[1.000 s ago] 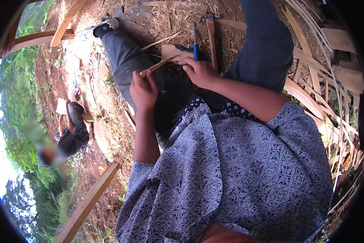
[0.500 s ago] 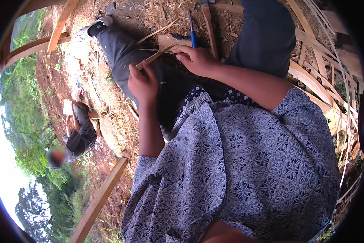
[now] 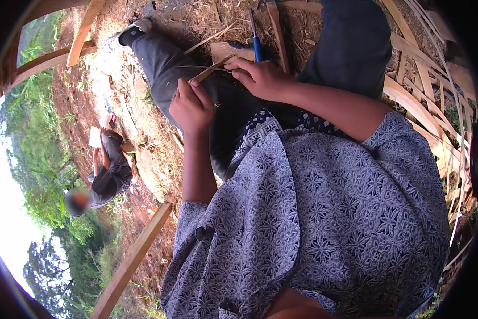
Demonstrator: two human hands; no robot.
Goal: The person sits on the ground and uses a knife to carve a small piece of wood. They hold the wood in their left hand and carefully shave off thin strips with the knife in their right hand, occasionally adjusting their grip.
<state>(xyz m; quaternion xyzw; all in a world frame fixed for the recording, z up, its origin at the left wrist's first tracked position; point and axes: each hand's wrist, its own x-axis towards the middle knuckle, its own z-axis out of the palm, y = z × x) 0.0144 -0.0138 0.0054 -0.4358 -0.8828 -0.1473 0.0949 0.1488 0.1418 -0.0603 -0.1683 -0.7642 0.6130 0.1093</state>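
My left hand [image 3: 192, 106] is closed around the near end of a thin bamboo strip [image 3: 213, 67] that slants up and to the right over my lap. My right hand [image 3: 261, 78] grips a slim knife whose blade [image 3: 199, 67] points left across the strip. Both hands are close together above my dark trousers [image 3: 169, 58]. A blue-handled tool [image 3: 256, 45] lies on the ground just beyond my right hand. How the knife handle sits in my fist is hidden by my fingers.
Long split bamboo strips [image 3: 425, 101] are piled on the right. Wooden rails [image 3: 135, 255] and beams [image 3: 84, 29] edge the platform on the left. Below, on red earth, another person [image 3: 108, 173] crouches. A wooden block [image 3: 225, 50] lies on straw-littered ground ahead.
The view has shifted a little, and my hands sit slightly higher in it. Both hands keep their hold on the strip and the knife, working close together.
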